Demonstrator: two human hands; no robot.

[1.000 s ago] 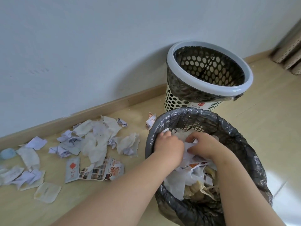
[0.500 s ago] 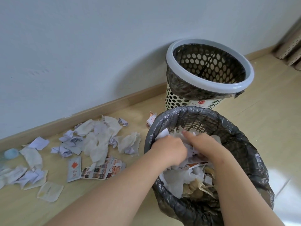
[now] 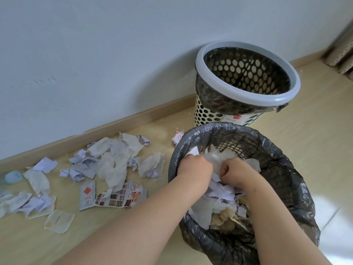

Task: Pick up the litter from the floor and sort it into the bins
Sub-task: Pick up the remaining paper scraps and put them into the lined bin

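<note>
Both my hands are down inside the near bin (image 3: 174,163). My left hand (image 3: 194,170) has its knuckles up and its fingers curled over the paper wad (image 3: 219,192). My right hand (image 3: 236,174) is just beside it, with fingers tucked in and pinching the same crumpled sheets, so neither hand is spread. The wad lies on top of the tissue and brownish scraps already in the bin, below the rim and towards my side.

As I judge it, the step is to seat this load and let go. I should press straight down, not sideways, so the grey liner (image 3: 298,197) stays folded over the rim. I should open my fingers low in the bin, so that loose scraps drop inside and do not ride out on my palms; then I should lift both hands vertically, clear of the mesh wall.

The wad itself is a lump with no clear long axis. Its one plain direction is a white corner (image 3: 193,151), which sticks up past my left knuckles and points away from me towards the wall.

The rest of the floor litter (image 3: 114,165) lies in a band whose long axis runs along the skirting board (image 3: 114,127), to the left of the bin. The leaflet (image 3: 122,197) lies flat in it, with its long side roughly following that same line. The far bin (image 3: 199,62) stands upright behind, against the wall; I can't tell whether anything lies in it.
</note>
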